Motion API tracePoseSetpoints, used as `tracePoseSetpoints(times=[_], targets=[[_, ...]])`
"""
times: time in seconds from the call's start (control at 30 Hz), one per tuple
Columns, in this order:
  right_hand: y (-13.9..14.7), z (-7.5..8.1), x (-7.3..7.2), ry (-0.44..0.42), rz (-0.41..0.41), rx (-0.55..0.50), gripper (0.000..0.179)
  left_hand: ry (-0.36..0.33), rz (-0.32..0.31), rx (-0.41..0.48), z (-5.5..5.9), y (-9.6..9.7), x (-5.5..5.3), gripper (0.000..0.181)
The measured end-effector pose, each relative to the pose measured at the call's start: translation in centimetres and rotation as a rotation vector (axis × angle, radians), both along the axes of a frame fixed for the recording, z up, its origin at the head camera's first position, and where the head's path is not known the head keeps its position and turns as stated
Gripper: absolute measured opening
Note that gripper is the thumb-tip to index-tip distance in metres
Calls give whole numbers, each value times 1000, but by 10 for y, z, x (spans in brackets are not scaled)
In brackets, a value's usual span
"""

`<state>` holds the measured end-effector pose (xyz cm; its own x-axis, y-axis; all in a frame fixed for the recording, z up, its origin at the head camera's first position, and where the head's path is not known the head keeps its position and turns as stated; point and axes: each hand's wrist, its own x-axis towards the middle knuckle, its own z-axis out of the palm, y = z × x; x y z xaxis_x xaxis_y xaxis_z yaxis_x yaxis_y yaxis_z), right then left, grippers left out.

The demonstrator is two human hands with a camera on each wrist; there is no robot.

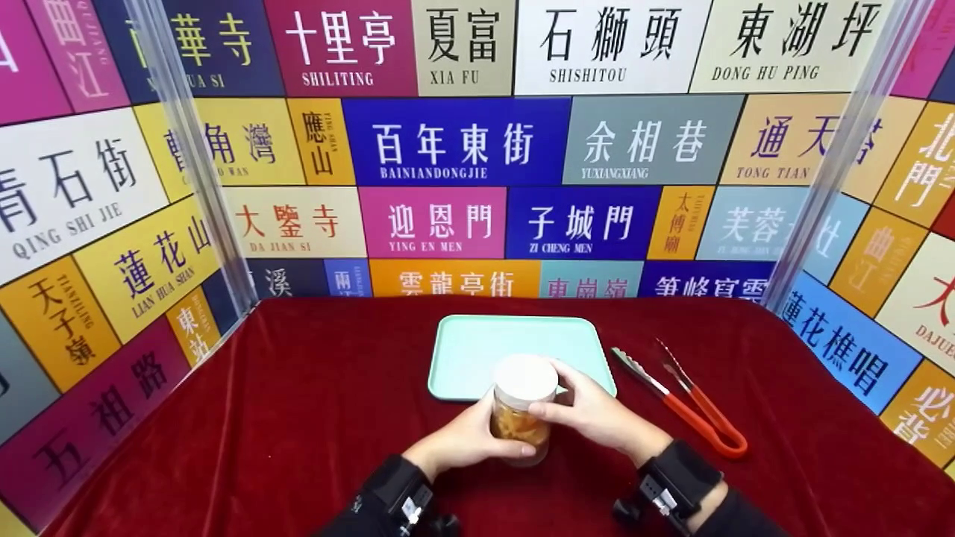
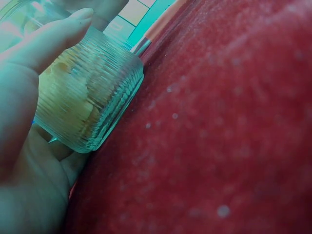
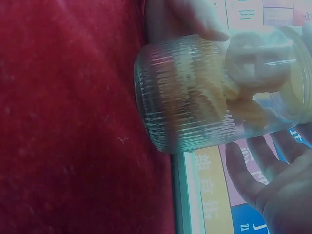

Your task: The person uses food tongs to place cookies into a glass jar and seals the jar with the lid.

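A clear ribbed jar (image 1: 515,425) with a white lid (image 1: 526,379) stands upright on the red cloth, in front of the tray. Yellow-brown pieces fill part of it and show through the wall in the right wrist view. My left hand (image 1: 466,444) grips the jar's body from the left, its thumb (image 2: 53,41) across the near side. From the right, my right hand (image 1: 597,414) holds the lid at its edge, thumb in front and fingers behind. Several of its lower fingers (image 3: 243,170) are spread beside the jar in the right wrist view.
Behind the jar lies a mint-green tray (image 1: 477,347). Tongs with red handles (image 1: 715,418) rest spread on the cloth to the right, tips pointing away. Dark red cloth (image 1: 313,418) covers the table. Printed panels (image 1: 455,142) with clear corner posts (image 1: 821,179) surround its back and sides.
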<state>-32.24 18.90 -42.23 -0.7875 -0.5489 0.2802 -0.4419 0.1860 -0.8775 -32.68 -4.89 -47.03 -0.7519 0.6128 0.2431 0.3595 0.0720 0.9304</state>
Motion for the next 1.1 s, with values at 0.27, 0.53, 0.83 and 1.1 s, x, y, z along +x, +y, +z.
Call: tracePoseSetpoints(times=[0.27,0.53,0.83,1.1], targets=[[-3,0,3,19,-63,11,76,-8,0,3,0,0,0,82],[-9,3,9,14,-168,21,80,-8,-10,10,0,0,0,83],[-6,3,6,-20,-89,7,92,-3,-2,-4,0,-2,1,84],[9,3,-1,-39,74,-40,83,-30,-24,15,2,-1,1,84]])
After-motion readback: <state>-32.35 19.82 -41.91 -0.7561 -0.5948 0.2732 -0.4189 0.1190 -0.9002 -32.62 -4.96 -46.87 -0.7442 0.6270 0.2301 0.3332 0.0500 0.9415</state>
